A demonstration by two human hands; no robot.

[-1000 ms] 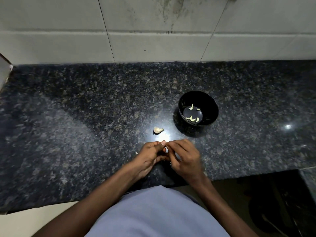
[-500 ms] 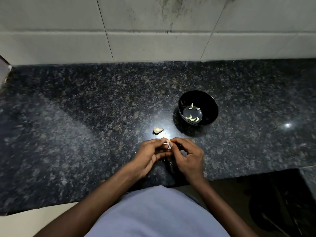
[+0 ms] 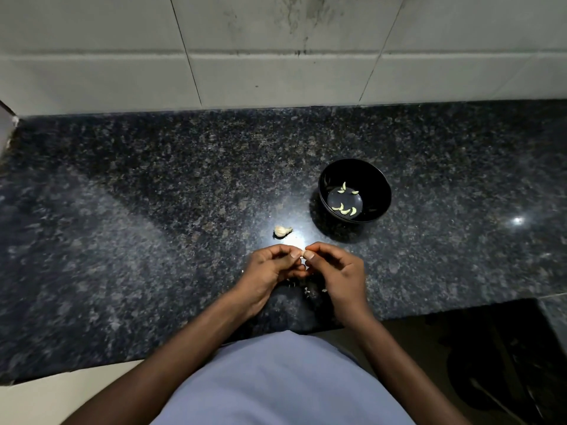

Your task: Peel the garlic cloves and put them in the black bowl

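left hand [image 3: 270, 268] and right hand [image 3: 337, 268] pinch one garlic clove [image 3: 302, 253].

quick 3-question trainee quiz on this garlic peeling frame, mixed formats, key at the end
1. True or false: the black bowl already holds peeled cloves.
2. Multiple choice: the loose garlic piece on the counter lies (A) inside the bowl, (B) left of the bowl, beyond the hands, (C) under the right hand.
3. Fill in: the left hand and right hand pinch one small ____ between their fingers.

Key
1. True; several pale curved cloves lie at the bottom.
2. B
3. Garlic clove, mostly hidden by the fingertips.
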